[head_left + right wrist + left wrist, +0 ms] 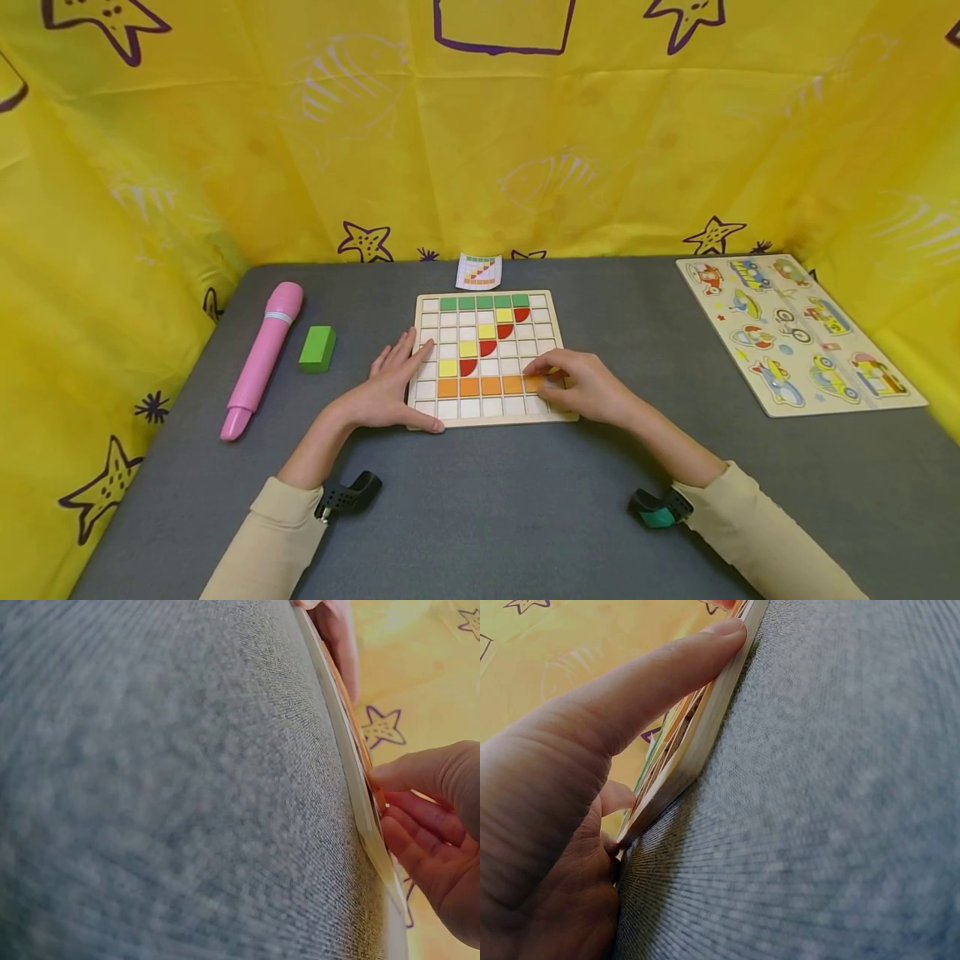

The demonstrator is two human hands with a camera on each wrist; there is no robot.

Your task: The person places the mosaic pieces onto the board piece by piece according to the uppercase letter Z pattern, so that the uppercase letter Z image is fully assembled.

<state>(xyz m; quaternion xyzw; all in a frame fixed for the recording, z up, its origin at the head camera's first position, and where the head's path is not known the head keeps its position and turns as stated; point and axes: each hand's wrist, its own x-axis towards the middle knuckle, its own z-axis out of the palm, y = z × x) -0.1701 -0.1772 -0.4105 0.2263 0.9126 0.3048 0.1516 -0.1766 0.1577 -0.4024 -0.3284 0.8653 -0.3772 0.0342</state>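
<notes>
A wooden grid board (480,422) lies on the table, set with green, yellow and orange square tiles and red quarter-round tiles. The left hand (386,390) rests at the board's left side, fingers spread, with its thumb (682,664) along the front edge. At the right end of the orange row, the right hand (588,385) pinches an orange square tile (533,384) close over the grid. In the right wrist view, that orange tile (380,799) shows between thumb and fingers. Part of the board's right side is hidden under this hand.
Behind the board lies a small pattern card (478,272) with a similar coloured design. A green block (318,348) and a pink microphone-shaped toy (262,360) lie to the left. At the right is a wooden picture puzzle board (798,337). A yellow cloth (465,150) hangs behind the table.
</notes>
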